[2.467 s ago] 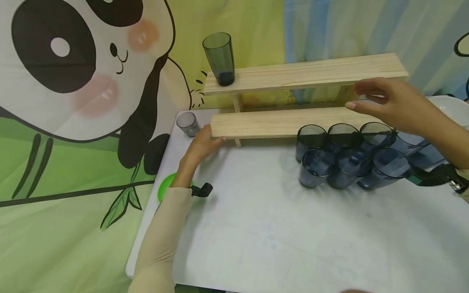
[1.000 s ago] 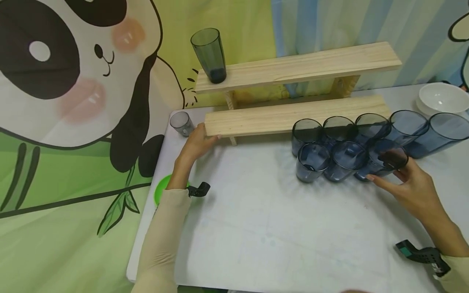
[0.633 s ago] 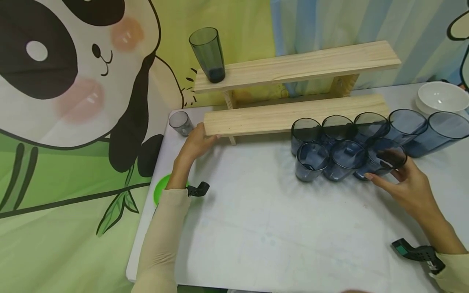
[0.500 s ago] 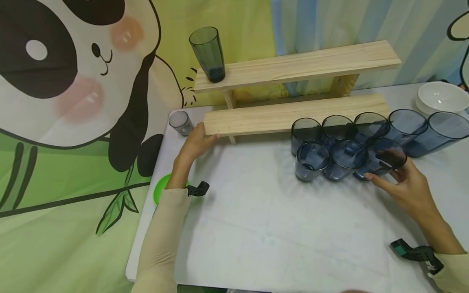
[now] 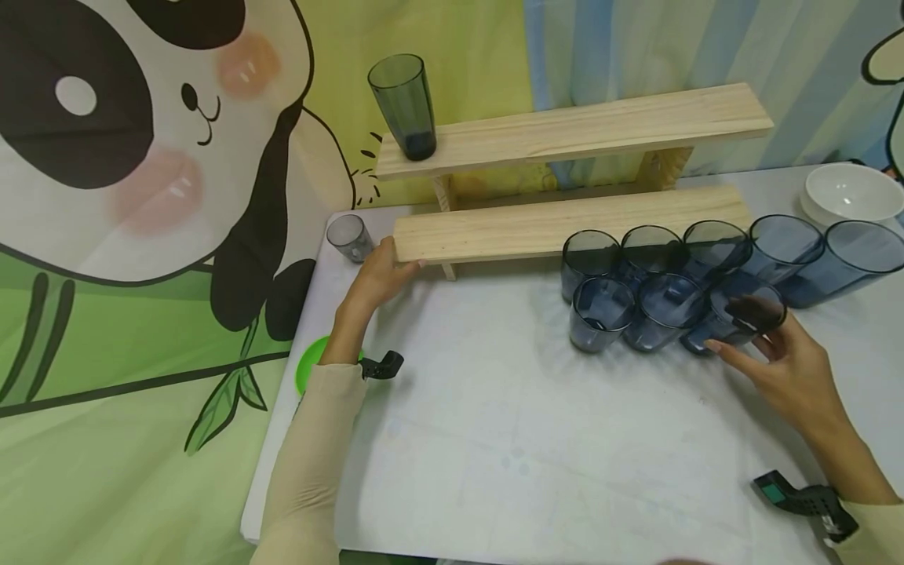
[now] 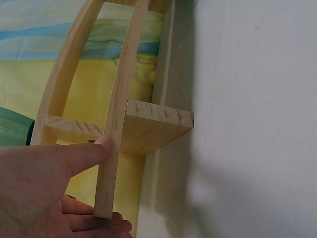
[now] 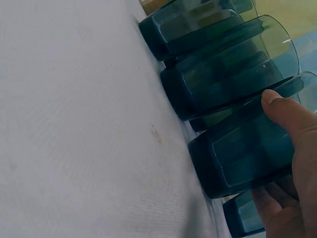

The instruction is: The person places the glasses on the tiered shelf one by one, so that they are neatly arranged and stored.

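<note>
Right hand (image 5: 798, 365) clamped on a blue glass (image 7: 247, 148), thumb one side, fingers round the other. Glass is at the right end of the front row, base down at the bench (image 5: 537, 447); can't tell if its full weight rests there. Middle front glass (image 5: 660, 318) is right beside it, the third front glass (image 5: 596, 318) past that, five more in the back row, incl. one (image 5: 780, 247) close behind my fingers. Doing this well, I'd say: even pressure, no hard squeeze, straight up before any sideways move, knuckles off the back row, since rims look easy to clip. Smooth wall may slip, so I'd want thumb and fingers properly opposed. My left hand (image 5: 381, 275) pinches the left end of the lower shelf (image 5: 494, 237), thumb above, fingers under; light steadying seems enough, no tugging. Farther out: upper shelf (image 5: 565, 133) with a tall glass (image 5: 410, 110) at its left end, small cup (image 5: 351, 238) behind my left hand, white bowl (image 5: 851, 192) rear right.
</note>
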`<state>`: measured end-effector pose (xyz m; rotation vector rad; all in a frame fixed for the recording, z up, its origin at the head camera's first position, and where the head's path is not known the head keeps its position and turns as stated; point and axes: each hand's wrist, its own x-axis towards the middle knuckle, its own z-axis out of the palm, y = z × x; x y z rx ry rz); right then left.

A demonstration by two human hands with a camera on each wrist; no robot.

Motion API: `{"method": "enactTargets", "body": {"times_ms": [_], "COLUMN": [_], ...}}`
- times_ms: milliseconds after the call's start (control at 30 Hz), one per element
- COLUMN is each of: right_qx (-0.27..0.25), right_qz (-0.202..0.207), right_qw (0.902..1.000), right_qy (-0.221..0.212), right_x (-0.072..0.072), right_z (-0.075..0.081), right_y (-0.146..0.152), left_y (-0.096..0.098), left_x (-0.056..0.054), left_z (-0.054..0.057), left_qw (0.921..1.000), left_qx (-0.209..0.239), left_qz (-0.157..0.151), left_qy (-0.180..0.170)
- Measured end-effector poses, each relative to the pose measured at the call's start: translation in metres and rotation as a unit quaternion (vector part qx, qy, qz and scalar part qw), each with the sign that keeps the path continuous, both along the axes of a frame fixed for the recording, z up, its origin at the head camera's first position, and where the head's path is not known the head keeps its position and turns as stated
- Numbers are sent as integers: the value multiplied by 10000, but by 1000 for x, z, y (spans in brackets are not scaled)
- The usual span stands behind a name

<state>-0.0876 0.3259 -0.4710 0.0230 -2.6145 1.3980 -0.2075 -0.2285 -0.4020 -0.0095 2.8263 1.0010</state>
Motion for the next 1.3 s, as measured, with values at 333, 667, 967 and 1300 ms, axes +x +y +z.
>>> {"method": "enactTargets", "body": {"times_ms": [333, 667, 967, 1300], "right_qx": [320, 50, -98, 73], "right_qz": [-142, -277, -432, -61], "right_qw": [9989, 9936, 9938, 9984], "right_qy": [312, 1096, 1023, 551], "right_x": [10, 12, -9, -58], "right_z": [21, 73, 119, 152], "right_y": [-1, 2, 0, -20], "left_y": [0, 0, 0, 0], "left_x": [1, 1, 1, 1], "left_z": [0, 0, 1, 1], "left_qw": [10000, 9999, 9999, 10000], "left_qx": [20, 113, 101, 79], "left_qz": [39, -22, 6, 8], "left_qy": [-22, 67, 29, 59]}}
